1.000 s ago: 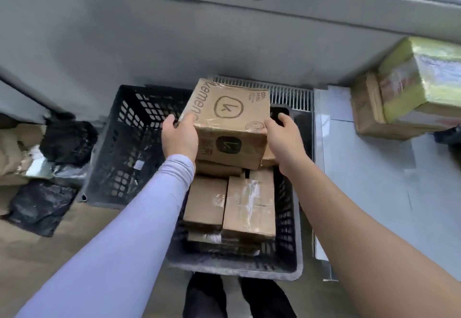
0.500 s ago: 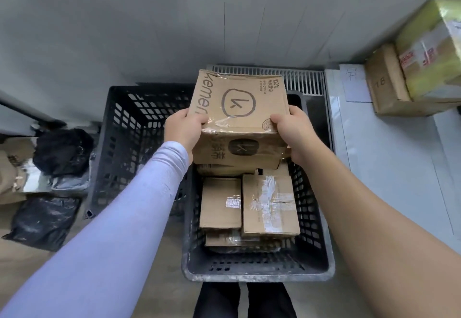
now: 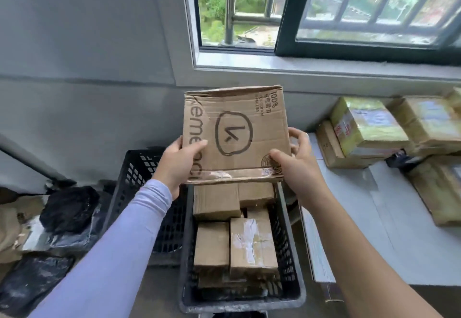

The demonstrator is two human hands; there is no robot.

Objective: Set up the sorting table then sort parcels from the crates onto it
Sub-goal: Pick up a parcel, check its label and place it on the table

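Room: a grey wall with a barred window above a pale sill; green leaves show outside.
Table: a pale grey table stands on the right, just beside the nearer crate.
Table parcels: several parcels wrapped in yellowish tape lie at its far end, below the sill.
Box: a brown cardboard box printed with a circled "k" is held up above the far end of the nearer crate, tilted so its printed face looks at the camera.
Left hand: the left hand, below a lilac sleeve, grips the box's left edge, thumb on the printed face, fingers hidden behind.
Right hand: the right hand, arm bare, grips the right lower corner, thumb on the face and fingers curled round the side.
Nearer crate: a black slotted crate holds several brown boxes packed close.
Second crate: another black crate stands to its left, touching it.
Floor: black and grey plastic bags lie at left.
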